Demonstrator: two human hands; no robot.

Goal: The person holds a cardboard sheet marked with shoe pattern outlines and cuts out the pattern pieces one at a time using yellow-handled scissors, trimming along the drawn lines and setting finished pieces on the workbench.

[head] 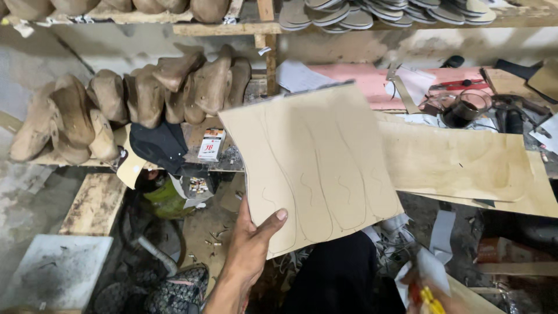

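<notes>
My left hand (251, 244) grips the lower left corner of a tan board sheet (314, 163), thumb on top, holding it up tilted in front of me. Curved sole outlines are drawn in pen across the sheet. My right hand (427, 293) is at the bottom edge of the view, mostly cut off, closed around a tool with yellow and red handles (429, 300) and touching a white scrap (433, 270).
More tan board sheets (465, 166) lie on the workbench at right, with a glass cup (462, 110) and tools behind. Wooden shoe lasts (139, 96) crowd the left shelf beside a small carton (211, 144) and a dark cap (160, 145). Sole stacks (383, 13) sit above.
</notes>
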